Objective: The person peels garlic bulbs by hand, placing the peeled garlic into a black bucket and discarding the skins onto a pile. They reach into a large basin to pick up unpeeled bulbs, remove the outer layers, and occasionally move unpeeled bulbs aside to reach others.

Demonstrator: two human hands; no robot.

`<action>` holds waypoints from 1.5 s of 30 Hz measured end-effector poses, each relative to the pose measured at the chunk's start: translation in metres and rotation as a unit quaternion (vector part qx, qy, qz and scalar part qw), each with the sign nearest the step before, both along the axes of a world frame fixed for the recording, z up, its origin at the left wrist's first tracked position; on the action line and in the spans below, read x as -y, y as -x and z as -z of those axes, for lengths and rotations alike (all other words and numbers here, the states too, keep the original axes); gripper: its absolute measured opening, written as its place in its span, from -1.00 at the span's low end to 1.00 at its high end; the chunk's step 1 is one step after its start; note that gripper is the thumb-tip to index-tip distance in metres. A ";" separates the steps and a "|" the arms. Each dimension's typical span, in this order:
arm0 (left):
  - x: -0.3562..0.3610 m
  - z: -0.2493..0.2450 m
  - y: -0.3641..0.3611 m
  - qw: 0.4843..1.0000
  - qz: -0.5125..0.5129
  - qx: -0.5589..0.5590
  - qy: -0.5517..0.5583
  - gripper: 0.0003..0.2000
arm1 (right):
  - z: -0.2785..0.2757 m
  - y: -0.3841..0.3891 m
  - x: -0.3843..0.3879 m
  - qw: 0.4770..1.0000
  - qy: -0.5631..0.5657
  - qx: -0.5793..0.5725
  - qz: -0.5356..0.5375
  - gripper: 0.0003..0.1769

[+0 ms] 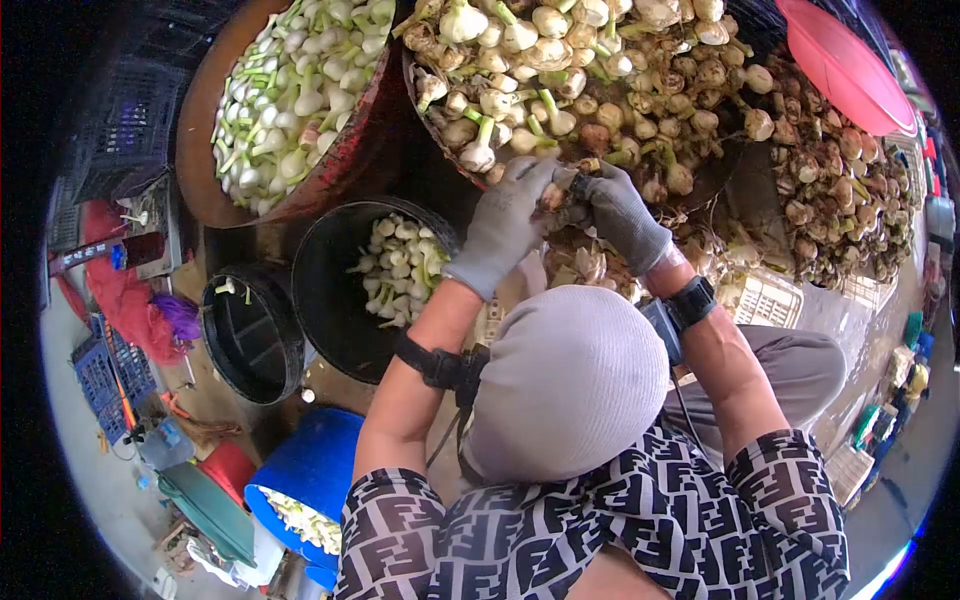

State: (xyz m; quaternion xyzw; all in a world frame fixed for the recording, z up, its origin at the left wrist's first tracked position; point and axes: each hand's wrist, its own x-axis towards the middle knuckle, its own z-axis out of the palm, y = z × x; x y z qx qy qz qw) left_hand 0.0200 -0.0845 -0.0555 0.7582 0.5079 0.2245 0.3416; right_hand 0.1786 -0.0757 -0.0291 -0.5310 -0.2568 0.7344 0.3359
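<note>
My left hand [508, 220], in a grey glove, is closed around a brownish garlic bulb [551, 197] at the near edge of a wide tub of garlic. Close against it, my right hand [628, 218], gloved too, is curled shut with its fingertips at the bulb. Something small and dark shows between the two hands, too hidden to name. Just beyond them lies a heap of soil-stained garlic bulbs [600, 110], some with green stems. Below my left hand a black tub [325, 285] holds paler trimmed garlic bulbs [400, 265].
A large rusty-red tub [200, 150] at the upper left is full of white garlic. Lower left are a small black bucket [252, 345] and a blue barrel [320, 455] with pale pieces inside. A pink basin [845, 70] and more unpeeled garlic [840, 190] sit at the right.
</note>
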 end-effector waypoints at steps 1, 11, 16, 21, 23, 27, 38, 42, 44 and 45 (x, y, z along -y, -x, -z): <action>0.000 0.001 0.001 1.000 0.001 0.002 -0.004 -0.42 | 0.003 -0.001 0.000 1.000 -0.001 -0.021 0.000 -0.81; -0.005 0.008 -0.001 0.998 -0.004 0.054 -0.023 -0.45 | 0.050 -0.025 -0.002 0.877 -0.363 0.239 -0.206 -0.79; -0.006 0.012 -0.003 0.997 -0.018 0.069 -0.030 -0.45 | 0.035 -0.024 -0.004 0.827 -0.436 0.274 -0.226 -0.78; -0.008 0.008 -0.002 0.997 -0.039 0.065 -0.006 -0.47 | 0.014 -0.010 0.001 0.996 -0.015 -0.083 0.001 -0.75; -0.004 0.002 0.000 0.995 -0.063 0.082 -0.014 -0.48 | 0.008 -0.011 0.001 0.998 -0.004 -0.067 0.007 -0.74; -0.001 0.008 -0.004 0.998 -0.041 0.032 -0.025 -0.48 | 0.030 -0.019 0.000 0.995 -0.055 0.049 -0.073 -0.77; 0.001 0.006 -0.006 0.997 -0.050 0.056 0.008 -0.46 | 0.041 -0.008 0.002 0.998 -0.040 0.018 0.037 -0.91; 0.001 0.012 -0.006 0.995 -0.046 0.091 -0.011 -0.49 | 0.023 -0.008 0.000 0.997 -0.059 0.056 -0.009 -0.91; 0.002 0.012 -0.005 0.995 -0.055 0.088 -0.015 -0.49 | 0.015 -0.003 0.000 0.997 -0.051 0.051 0.000 -0.90; 0.002 0.011 -0.004 0.994 -0.059 0.085 -0.019 -0.50 | 0.018 -0.004 0.000 0.999 -0.039 0.032 0.004 -0.90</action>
